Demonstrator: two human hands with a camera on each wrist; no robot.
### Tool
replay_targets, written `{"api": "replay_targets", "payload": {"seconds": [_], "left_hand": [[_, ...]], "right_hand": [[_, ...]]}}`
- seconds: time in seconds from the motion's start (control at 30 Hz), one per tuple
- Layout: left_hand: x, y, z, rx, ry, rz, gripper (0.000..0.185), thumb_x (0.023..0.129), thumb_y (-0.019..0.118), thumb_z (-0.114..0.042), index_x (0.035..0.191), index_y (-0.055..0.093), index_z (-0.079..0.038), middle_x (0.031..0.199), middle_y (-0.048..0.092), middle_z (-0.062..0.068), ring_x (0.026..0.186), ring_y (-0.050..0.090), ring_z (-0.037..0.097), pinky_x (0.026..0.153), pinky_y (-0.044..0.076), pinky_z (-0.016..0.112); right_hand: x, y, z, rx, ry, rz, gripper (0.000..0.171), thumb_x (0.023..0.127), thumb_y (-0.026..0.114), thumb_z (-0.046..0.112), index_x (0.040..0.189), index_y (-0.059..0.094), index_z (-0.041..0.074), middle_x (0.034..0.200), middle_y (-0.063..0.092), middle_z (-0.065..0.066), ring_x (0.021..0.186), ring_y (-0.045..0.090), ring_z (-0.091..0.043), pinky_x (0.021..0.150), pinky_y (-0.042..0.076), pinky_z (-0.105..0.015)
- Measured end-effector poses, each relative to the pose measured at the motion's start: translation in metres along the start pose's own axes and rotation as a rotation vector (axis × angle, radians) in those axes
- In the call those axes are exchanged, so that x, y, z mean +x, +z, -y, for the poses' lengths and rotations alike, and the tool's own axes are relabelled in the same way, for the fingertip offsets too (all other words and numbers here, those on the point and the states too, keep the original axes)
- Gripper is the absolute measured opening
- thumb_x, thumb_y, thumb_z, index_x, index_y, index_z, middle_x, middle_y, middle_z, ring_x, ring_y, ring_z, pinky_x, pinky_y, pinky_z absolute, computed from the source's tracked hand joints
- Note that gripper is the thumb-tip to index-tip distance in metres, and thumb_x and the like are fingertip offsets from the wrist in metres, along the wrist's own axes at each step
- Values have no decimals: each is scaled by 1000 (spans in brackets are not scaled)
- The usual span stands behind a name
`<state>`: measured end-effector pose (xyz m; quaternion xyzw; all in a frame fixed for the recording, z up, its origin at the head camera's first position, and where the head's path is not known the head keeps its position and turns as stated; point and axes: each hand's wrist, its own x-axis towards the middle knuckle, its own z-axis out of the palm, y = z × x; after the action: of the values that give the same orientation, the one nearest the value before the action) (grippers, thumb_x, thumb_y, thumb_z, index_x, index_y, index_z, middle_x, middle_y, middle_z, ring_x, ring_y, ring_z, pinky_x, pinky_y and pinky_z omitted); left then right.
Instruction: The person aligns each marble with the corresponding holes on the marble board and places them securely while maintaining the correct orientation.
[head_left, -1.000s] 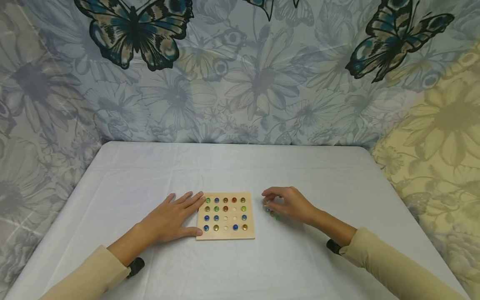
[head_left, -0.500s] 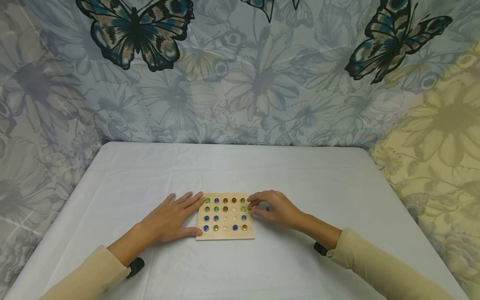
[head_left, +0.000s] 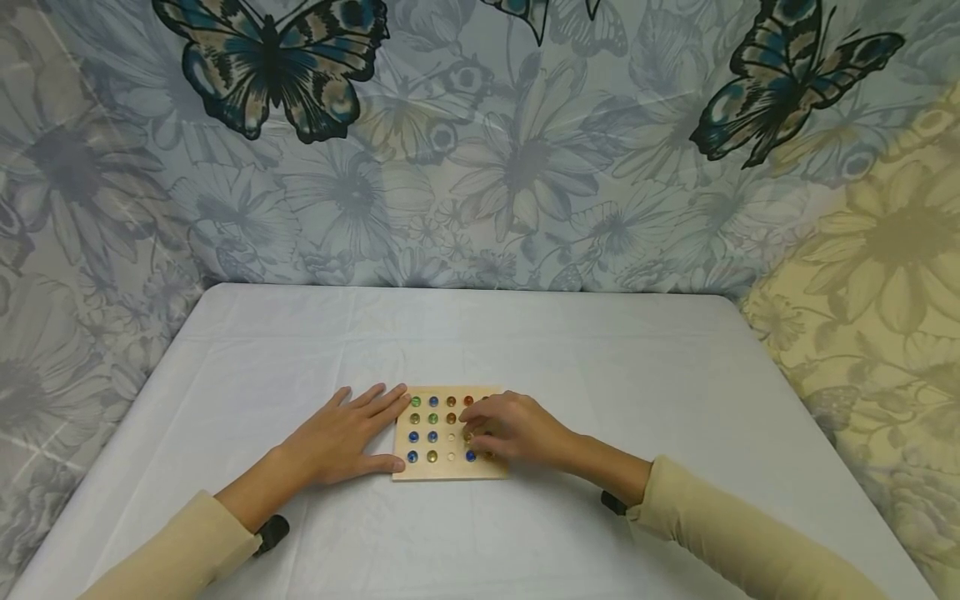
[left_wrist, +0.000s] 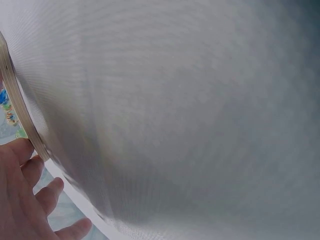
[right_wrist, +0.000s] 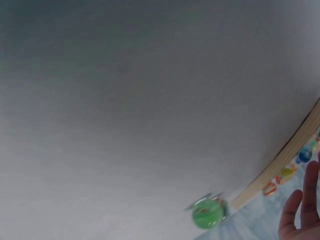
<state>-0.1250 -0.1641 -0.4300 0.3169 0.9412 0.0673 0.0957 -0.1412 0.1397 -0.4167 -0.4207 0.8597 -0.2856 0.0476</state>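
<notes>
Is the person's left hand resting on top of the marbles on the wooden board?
No, the left hand lies flat on the table against the left edge of the wooden board, beside the marbles.

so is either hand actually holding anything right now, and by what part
The left hand holds nothing; it lies flat against the wooden board's left edge. The right hand hangs curled over the board; whether its fingertips pinch a marble cannot be told.
</notes>
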Motion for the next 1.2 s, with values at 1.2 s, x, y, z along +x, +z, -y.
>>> {"api": "replay_targets", "payload": {"seconds": [1.2], "left_hand": [[0,3,3,-3,16,-15,94,88,41,-79,159,29,-18,163,26,0,148,26,30,111,24,67]], "right_hand": [[14,14,13,-112,-90,91,27,89,76,18,115,72,11,103,73,9,95,65,-3,87,49,-26]]}}
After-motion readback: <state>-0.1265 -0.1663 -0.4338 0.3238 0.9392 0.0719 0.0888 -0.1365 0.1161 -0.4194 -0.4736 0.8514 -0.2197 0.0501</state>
